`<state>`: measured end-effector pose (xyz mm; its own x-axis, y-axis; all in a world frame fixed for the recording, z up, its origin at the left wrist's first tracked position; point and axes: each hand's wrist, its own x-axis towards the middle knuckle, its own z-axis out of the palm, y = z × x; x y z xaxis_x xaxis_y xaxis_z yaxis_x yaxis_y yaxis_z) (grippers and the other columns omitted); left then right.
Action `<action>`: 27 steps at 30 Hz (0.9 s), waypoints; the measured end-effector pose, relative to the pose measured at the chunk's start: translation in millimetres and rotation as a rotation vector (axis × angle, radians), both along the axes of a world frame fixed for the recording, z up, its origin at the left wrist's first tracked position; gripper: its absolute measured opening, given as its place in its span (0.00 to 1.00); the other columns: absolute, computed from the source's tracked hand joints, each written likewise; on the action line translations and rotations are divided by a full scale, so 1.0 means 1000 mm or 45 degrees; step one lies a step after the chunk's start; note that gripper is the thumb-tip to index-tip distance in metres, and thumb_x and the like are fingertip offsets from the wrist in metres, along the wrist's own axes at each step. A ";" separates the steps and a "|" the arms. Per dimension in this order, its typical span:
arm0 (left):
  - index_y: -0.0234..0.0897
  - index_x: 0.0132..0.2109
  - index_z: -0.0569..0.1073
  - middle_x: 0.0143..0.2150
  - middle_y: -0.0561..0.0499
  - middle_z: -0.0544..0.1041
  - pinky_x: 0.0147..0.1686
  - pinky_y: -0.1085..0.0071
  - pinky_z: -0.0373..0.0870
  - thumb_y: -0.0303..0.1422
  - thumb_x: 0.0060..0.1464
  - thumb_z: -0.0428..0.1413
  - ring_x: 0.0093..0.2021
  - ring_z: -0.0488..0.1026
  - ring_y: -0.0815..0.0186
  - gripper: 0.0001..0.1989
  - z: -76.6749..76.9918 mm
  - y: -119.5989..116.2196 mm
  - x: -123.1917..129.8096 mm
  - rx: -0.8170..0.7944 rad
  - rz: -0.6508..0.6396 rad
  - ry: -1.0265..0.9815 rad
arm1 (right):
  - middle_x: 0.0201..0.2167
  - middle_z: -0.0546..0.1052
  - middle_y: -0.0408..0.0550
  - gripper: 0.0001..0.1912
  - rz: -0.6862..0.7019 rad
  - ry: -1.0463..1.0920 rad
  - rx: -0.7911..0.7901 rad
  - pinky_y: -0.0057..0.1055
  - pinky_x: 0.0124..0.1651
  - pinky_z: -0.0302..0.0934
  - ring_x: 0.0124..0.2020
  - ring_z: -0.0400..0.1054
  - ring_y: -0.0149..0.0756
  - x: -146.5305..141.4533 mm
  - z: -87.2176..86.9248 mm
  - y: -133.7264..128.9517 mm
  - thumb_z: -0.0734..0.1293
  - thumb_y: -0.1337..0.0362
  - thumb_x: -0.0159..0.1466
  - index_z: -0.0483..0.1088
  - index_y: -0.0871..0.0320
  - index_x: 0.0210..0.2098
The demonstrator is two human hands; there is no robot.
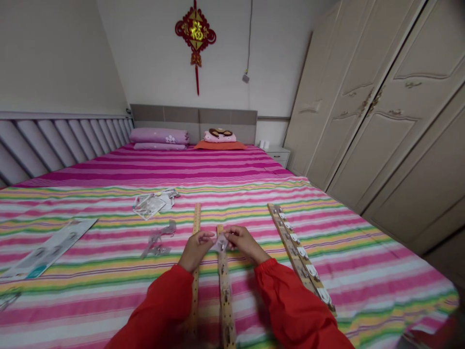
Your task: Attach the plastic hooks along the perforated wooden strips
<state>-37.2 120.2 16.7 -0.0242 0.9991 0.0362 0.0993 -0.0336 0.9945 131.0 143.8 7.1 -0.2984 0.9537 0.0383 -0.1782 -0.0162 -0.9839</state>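
The right hand (244,241) pinches closely a small clear packet (221,244), while the half-curled left hand (197,248) has unclear hold; being probably light and slippery, it needs gentle edge holding

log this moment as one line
left hand: at small clear packet | right hand: fingers on same packet | below: narrow perforated wooden strip | right: white-hooked wooden strips

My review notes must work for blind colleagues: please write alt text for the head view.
Left hand and right hand, in red sleeves, handle a small clear packet above a narrow strip on a striped bed cover. A perforated strip lies to the left, a strip with white pieces to the right, and plastic packaging farther left.
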 end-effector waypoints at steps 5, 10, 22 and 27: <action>0.34 0.27 0.76 0.19 0.55 0.70 0.24 0.73 0.59 0.47 0.35 0.61 0.22 0.64 0.71 0.19 0.001 0.015 0.001 -0.057 -0.121 0.002 | 0.13 0.69 0.36 0.08 -0.051 0.008 0.008 0.24 0.19 0.50 0.14 0.57 0.25 -0.006 -0.005 0.021 0.70 0.61 0.47 0.75 0.58 0.26; 0.34 0.24 0.74 0.21 0.53 0.74 0.26 0.73 0.62 0.40 0.29 0.64 0.23 0.67 0.71 0.15 -0.008 0.029 0.005 -0.064 -0.081 -0.110 | 0.14 0.70 0.37 0.09 -0.113 0.042 0.021 0.24 0.18 0.49 0.14 0.57 0.24 -0.010 -0.012 0.036 0.71 0.61 0.47 0.74 0.58 0.27; 0.35 0.25 0.71 0.18 0.56 0.71 0.24 0.73 0.63 0.37 0.31 0.61 0.21 0.67 0.70 0.12 -0.046 0.057 0.017 -0.090 0.208 -0.164 | 0.15 0.69 0.36 0.16 -0.324 0.245 -0.116 0.25 0.20 0.55 0.16 0.62 0.27 -0.017 -0.053 0.054 0.74 0.63 0.40 0.70 0.59 0.28; 0.35 0.23 0.71 0.21 0.53 0.74 0.27 0.72 0.65 0.36 0.31 0.60 0.24 0.71 0.67 0.10 -0.052 0.058 0.019 -0.066 0.214 -0.081 | 0.15 0.69 0.36 0.13 -0.355 0.231 -0.128 0.25 0.20 0.55 0.15 0.60 0.26 -0.018 -0.062 0.056 0.72 0.64 0.41 0.69 0.59 0.26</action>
